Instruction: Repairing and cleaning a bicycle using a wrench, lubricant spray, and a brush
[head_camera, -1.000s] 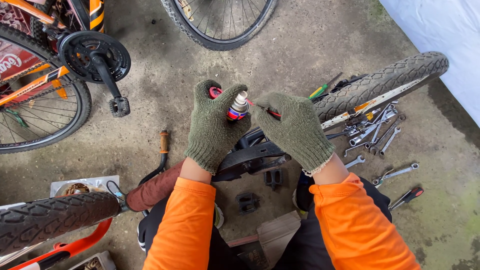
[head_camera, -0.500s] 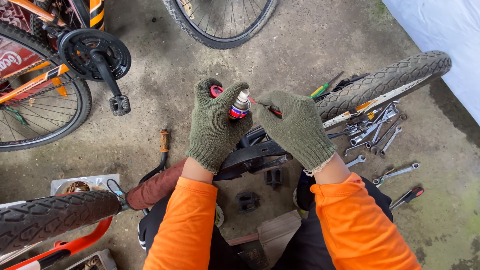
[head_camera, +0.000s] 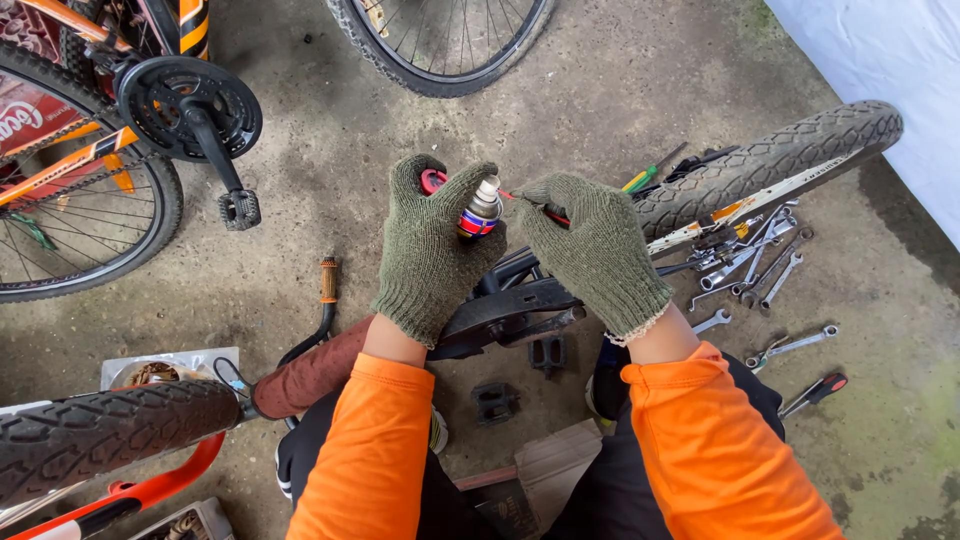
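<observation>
The gloved left hand is closed around a small spray can held upright above the bicycle frame, while the gloved right hand pinches the thin red straw at the can's nozzle.

The floor is rough grey concrete with dark damp spots and a bit of green moss at the right, a white sheet sits in the top right corner, and soft daylight falls everywhere.
</observation>
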